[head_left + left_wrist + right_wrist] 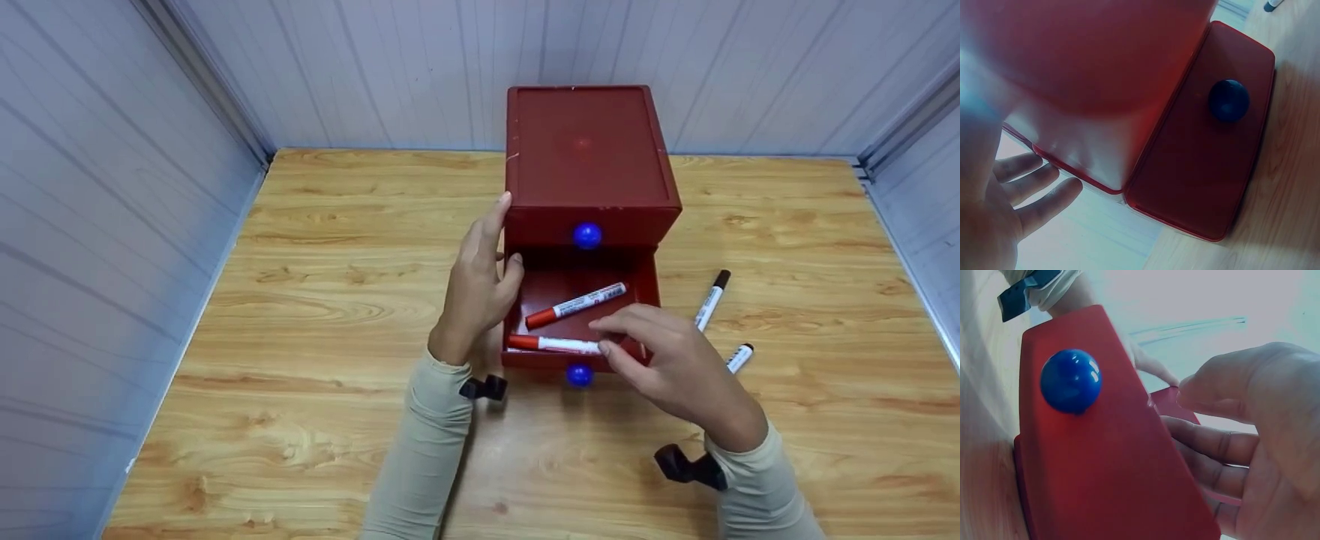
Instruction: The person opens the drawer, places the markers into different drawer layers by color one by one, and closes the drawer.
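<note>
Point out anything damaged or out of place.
The cabinet has small pale marks on its top edges, perhaps scuffs. Two black-capped markers lie on the table, apart from the red-capped pair in the open drawer. Otherwise nothing stands out.

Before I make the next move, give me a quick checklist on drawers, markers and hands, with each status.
1. Lower drawer pulled out: ok.
2. Upper drawer closed: ok.
3. Farther red-capped marker and nearer red-capped marker inside the lower drawer: ok.
4. Right hand free of the nearer marker: cannot tell; fingertips are at its end.
5. Left hand clear of the lower drawer: not ok; its thumb is at the left edge.
6. Table free of markers: not ok; two black-capped markers lie right of the drawer.
</note>
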`<move>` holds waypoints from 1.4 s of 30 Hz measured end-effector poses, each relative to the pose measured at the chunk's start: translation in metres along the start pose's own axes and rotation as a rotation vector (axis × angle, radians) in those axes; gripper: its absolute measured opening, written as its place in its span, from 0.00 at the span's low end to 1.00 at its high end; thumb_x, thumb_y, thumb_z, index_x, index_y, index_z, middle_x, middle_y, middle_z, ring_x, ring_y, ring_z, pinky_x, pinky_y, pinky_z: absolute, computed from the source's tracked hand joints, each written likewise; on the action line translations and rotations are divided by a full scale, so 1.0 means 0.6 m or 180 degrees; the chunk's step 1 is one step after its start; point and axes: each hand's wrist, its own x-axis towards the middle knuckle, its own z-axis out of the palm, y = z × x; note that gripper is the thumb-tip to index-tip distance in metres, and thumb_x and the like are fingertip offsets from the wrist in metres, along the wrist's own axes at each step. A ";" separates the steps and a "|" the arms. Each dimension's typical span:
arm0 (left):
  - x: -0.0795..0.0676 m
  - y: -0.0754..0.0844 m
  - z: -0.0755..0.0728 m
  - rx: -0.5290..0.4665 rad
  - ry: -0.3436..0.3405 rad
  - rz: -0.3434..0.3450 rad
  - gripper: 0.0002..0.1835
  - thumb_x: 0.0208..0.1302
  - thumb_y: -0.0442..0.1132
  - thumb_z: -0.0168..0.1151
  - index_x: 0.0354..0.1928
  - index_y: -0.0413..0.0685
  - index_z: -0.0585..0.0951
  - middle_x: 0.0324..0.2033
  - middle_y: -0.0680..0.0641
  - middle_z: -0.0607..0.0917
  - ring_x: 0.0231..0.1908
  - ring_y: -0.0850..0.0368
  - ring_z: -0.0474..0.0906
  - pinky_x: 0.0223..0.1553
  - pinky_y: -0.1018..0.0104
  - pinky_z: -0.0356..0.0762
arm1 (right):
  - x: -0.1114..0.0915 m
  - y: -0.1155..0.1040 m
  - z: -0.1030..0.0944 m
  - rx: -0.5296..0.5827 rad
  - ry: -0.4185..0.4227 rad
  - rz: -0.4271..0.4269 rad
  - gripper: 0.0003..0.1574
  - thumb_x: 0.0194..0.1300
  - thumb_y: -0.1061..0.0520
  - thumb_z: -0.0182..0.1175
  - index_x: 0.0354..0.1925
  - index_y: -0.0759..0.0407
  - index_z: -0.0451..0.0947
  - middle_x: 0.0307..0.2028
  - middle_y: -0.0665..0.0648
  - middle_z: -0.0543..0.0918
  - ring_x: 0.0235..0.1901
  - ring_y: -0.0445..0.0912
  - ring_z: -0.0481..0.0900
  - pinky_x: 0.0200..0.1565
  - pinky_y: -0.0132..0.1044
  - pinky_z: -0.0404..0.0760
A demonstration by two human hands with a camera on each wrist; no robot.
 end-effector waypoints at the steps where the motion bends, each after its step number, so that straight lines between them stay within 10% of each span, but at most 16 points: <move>1: 0.000 0.000 0.000 0.0009 -0.0004 -0.0006 0.40 0.63 0.27 0.57 0.76 0.52 0.59 0.62 0.41 0.74 0.59 0.54 0.70 0.44 0.62 0.82 | 0.000 -0.002 -0.001 0.0010 0.0023 -0.0037 0.18 0.61 0.64 0.68 0.50 0.52 0.85 0.40 0.44 0.84 0.33 0.38 0.73 0.34 0.26 0.70; 14: 0.001 0.001 -0.001 0.0004 -0.0028 0.0003 0.40 0.63 0.28 0.57 0.77 0.53 0.58 0.61 0.41 0.74 0.58 0.54 0.71 0.45 0.62 0.82 | -0.005 -0.022 -0.007 0.0160 -0.0087 -0.0194 0.21 0.58 0.66 0.71 0.51 0.52 0.85 0.37 0.45 0.83 0.29 0.36 0.73 0.30 0.24 0.72; 25: -0.001 0.001 -0.002 0.0004 -0.0031 -0.0055 0.40 0.64 0.28 0.57 0.77 0.53 0.59 0.62 0.41 0.74 0.58 0.54 0.71 0.45 0.61 0.82 | -0.014 -0.046 -0.020 -0.0163 -0.1257 0.0421 0.26 0.70 0.46 0.63 0.64 0.45 0.78 0.38 0.38 0.79 0.33 0.33 0.75 0.36 0.34 0.80; 42: 0.000 -0.002 0.000 0.0039 -0.0006 -0.0011 0.40 0.62 0.28 0.56 0.77 0.52 0.59 0.60 0.42 0.75 0.56 0.53 0.72 0.44 0.60 0.82 | -0.013 -0.049 -0.014 -0.0464 -0.1854 0.0630 0.29 0.68 0.44 0.65 0.66 0.40 0.75 0.51 0.45 0.84 0.37 0.36 0.78 0.40 0.42 0.78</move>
